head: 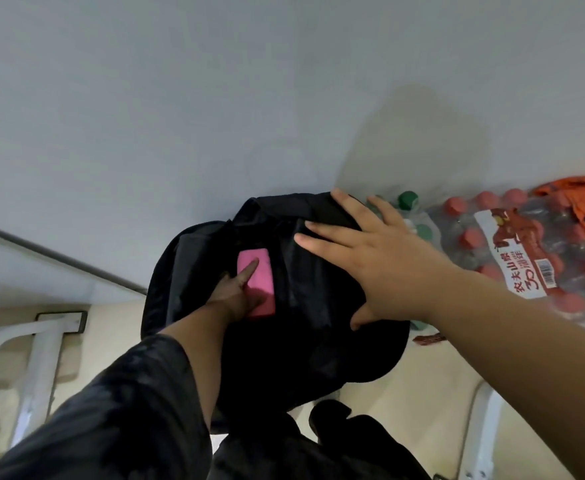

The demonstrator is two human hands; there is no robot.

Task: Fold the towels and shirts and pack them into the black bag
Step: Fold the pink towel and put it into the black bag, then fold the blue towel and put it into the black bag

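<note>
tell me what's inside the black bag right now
A folded pink cloth shows in the opening of the black bag, with the left hand resting on it. The right hand lies flat on the bag's outside. Anything deeper is covered by dark fabric.

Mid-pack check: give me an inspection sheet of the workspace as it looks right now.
Surface: beige floor against a pale wall.
Job's things: black bag on the floor; pink folded cloth at its opening.
Clutter: shrink-wrapped bottle pack, green-capped bottles, orange cloth.
Hands: left hand has its index finger straight on the pink folded cloth, grip otherwise too dark to tell; right hand lies flat, fingers spread, on the black bag.
Cables: nothing seen.
Surroundings: white frame legs.
</note>
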